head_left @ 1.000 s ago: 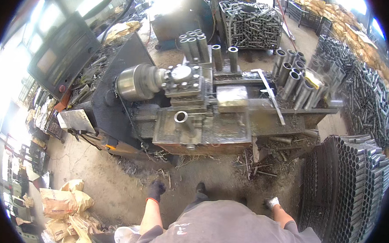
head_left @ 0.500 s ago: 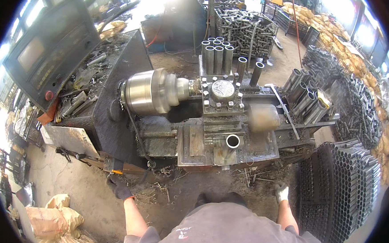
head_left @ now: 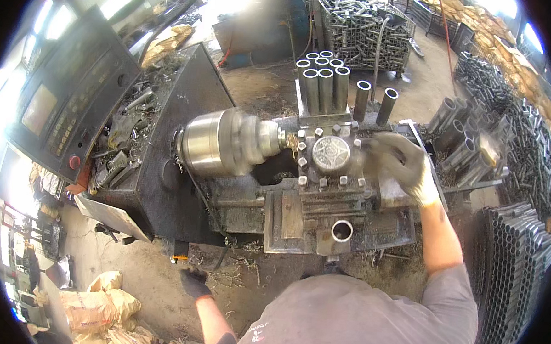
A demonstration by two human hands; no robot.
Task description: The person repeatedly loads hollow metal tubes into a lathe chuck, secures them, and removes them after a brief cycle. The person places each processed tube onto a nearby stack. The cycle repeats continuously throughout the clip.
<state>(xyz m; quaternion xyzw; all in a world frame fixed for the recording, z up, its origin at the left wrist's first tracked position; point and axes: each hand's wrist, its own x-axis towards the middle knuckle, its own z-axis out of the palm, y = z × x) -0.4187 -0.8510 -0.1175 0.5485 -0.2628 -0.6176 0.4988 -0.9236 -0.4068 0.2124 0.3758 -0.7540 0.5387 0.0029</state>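
My right hand [head_left: 405, 164], in a grey work glove with a pale cuff, reaches over the lathe just right of its tool post [head_left: 331, 154]. Motion smears its fingers, so their grip is unclear. Low on the left, my dark-gloved left hand [head_left: 194, 284] hangs below an orange-tipped lever [head_left: 179, 258], apart from it; its fingers are too dark to read. The lathe's shiny stepped chuck [head_left: 227, 142] looks blurred, with curled metal shavings [head_left: 292, 141] at its right end. A short steel tube [head_left: 342, 231] stands upright on the front of the carriage.
Several upright steel tubes [head_left: 319, 80] stand behind the tool post. More tubes [head_left: 460, 142] lean at the right, above stacked tubes [head_left: 515, 268]. A control panel [head_left: 65, 96] rises at left. Wire bins of metal parts [head_left: 365, 39] stand behind; paper sacks [head_left: 100, 306] lie lower left.
My right hand has swung up from beside the machine's right front to the tool post. My left hand has drawn slightly away from the orange-tipped lever. The whole view has shifted.
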